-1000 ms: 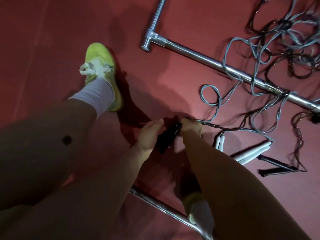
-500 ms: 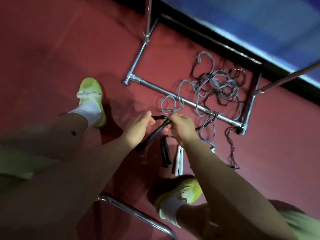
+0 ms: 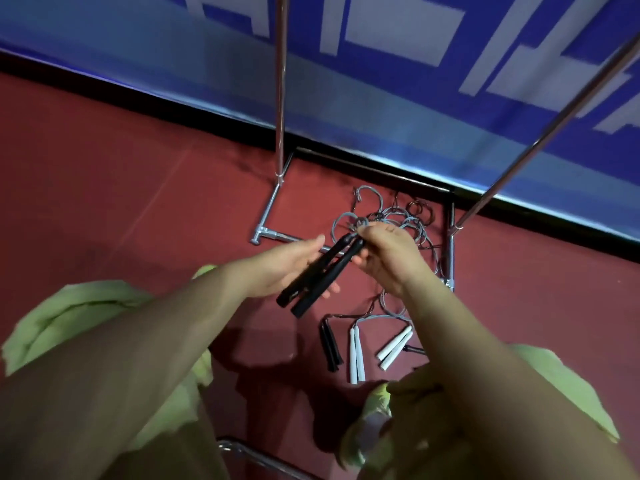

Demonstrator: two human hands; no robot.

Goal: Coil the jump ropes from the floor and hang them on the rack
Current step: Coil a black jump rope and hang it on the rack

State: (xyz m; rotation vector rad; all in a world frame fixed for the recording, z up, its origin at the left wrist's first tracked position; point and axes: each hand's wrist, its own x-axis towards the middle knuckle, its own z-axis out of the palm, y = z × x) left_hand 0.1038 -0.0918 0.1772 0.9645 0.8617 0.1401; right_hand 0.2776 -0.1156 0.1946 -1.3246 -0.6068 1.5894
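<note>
Now, head view: one camera, both hands raised over the floor (image 3: 104,188).
Left hand (image 3: 277,268): its fingers (image 3: 313,242) curl loosely under the paired black handles (image 3: 320,277), cradling them.
Right hand (image 3: 388,254): its fingertips pinch the cord where it leaves the handles' tops.
Cord (image 3: 349,225): it runs beyond the right fingertips into the tangled ropes (image 3: 398,220) on the floor.
Rack (image 3: 280,109): its uprights stand beyond the fingers.
Spare handles (image 3: 356,355): lie below the fingers.
Advice: likely best to keep the handles level and draw even loops, freeing snags gently.
</note>
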